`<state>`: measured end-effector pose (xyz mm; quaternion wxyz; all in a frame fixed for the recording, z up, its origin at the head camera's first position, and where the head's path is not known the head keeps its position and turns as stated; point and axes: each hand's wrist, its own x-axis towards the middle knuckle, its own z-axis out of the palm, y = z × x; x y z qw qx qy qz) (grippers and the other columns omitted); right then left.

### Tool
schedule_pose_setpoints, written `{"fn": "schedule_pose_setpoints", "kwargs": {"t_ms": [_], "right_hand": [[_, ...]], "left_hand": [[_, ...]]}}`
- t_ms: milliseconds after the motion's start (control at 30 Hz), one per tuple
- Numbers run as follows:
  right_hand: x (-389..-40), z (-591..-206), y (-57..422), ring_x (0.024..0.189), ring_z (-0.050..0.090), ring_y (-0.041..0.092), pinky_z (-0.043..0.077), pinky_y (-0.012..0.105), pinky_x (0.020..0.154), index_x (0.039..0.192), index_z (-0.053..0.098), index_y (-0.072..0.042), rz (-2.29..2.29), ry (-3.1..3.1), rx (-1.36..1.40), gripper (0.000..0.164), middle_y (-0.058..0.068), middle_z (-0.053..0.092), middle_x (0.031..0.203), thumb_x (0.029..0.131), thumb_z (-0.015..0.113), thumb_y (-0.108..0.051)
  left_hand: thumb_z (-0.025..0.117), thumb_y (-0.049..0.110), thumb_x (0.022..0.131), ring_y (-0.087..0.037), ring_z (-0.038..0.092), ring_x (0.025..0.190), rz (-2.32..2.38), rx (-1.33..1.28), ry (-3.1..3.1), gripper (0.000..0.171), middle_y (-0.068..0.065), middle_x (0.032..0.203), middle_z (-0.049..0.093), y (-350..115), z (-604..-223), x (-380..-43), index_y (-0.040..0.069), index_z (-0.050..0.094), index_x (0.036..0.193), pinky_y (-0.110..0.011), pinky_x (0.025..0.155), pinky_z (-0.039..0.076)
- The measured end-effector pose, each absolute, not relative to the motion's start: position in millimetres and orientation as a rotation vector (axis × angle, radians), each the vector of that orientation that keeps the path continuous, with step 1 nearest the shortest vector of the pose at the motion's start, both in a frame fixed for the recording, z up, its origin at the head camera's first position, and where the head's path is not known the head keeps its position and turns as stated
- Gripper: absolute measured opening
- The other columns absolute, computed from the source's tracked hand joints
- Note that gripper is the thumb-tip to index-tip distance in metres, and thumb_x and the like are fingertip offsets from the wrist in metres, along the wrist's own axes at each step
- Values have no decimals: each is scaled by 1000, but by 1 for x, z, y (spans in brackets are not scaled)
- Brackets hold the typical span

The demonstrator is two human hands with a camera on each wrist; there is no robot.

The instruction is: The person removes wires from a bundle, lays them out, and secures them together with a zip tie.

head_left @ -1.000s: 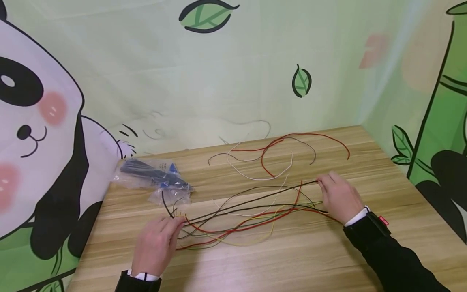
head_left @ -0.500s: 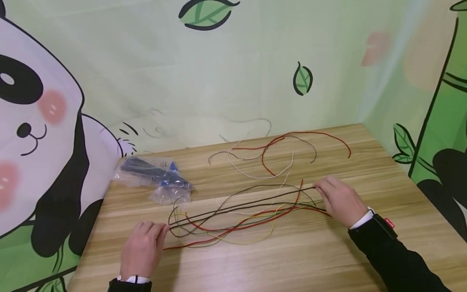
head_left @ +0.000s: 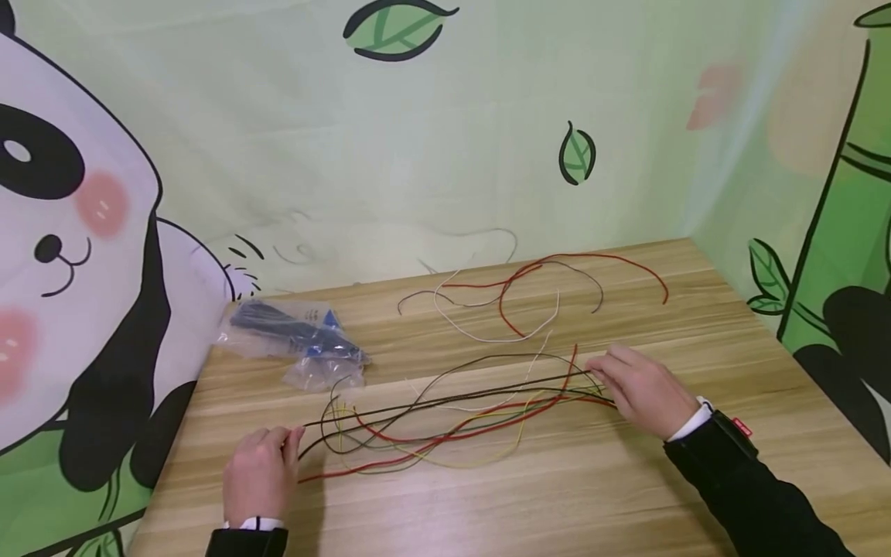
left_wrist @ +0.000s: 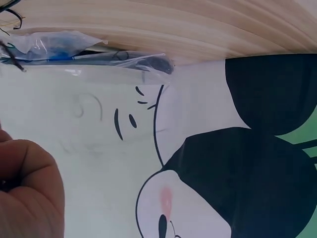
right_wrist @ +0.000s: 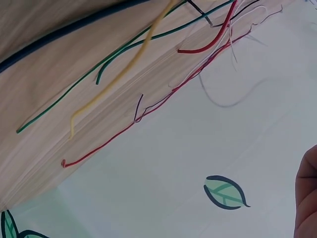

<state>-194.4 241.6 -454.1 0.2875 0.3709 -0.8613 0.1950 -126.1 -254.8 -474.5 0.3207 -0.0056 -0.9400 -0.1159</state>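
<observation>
My left hand [head_left: 261,473] pinches the left end of a black wire [head_left: 550,380] between thumb and forefinger. At the other end, my right hand [head_left: 646,391] pinches the same wire, so it runs almost straight from hand to hand. A second black wire [head_left: 539,389] sags just below it. Beneath lie loose wires: a red wire [head_left: 480,432], a yellow wire [head_left: 519,442] and thin green ones, curved and crossing. The left wrist view shows only curled fingers at its edge. In the right wrist view, green wires [right_wrist: 59,101] and a yellow wire [right_wrist: 106,94] lie on the wood.
A clear plastic bag [head_left: 292,333] with dark and blue contents lies at the table's back left. Farther back are a red wire [head_left: 612,256], a white wire [head_left: 480,339] and a thin purplish one. A printed cloth wall [head_left: 487,155] stands behind the wooden table [head_left: 529,510].
My left hand has moved left and toward me, drawing the black wire's end away from the other wires. My right hand has come slightly lower and left.
</observation>
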Motion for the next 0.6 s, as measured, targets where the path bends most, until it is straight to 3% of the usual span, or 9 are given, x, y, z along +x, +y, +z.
{"fn": "schedule_pose_setpoints", "kwargs": {"t_ms": [200,333,400,433,600], "right_hand": [[-196,-457,246,64,44,4,44,23,53,99,68,-4,518,-2361,975,52,-4,52,80,104,29,-38],[-197,-461,250,68,53,8,49,29,57,101,68,-2,500,-2445,905,18,0,59,84,97,59,-17],[-199,-463,253,71,58,12,51,33,61,102,69,-2,486,-2510,856,14,2,63,85,88,68,-4],[-201,-464,254,73,61,14,52,35,63,101,69,-2,479,-2545,830,18,3,64,86,83,71,0],[-212,-466,261,79,66,23,54,41,69,97,71,-3,450,-2697,751,10,5,67,87,87,68,-3]], "left_hand": [[76,9,80,-35,58,58,-293,64,-2491,18,-13,62,59,-248,-470,-125,-5,69,72,-48,51,45],[75,6,78,-34,57,60,-279,-66,-2474,13,-13,65,60,-244,-471,-128,-5,69,73,-47,53,46],[75,4,77,-33,57,61,-281,-140,-2477,10,-12,66,61,-242,-474,-131,-3,69,74,-45,54,47],[76,4,77,-32,58,62,-285,-163,-2483,10,-11,67,61,-241,-476,-132,-3,69,75,-45,54,47],[77,8,78,-27,59,65,-301,-218,-2560,10,-7,69,61,-233,-480,-136,3,70,77,-42,55,49]]}}
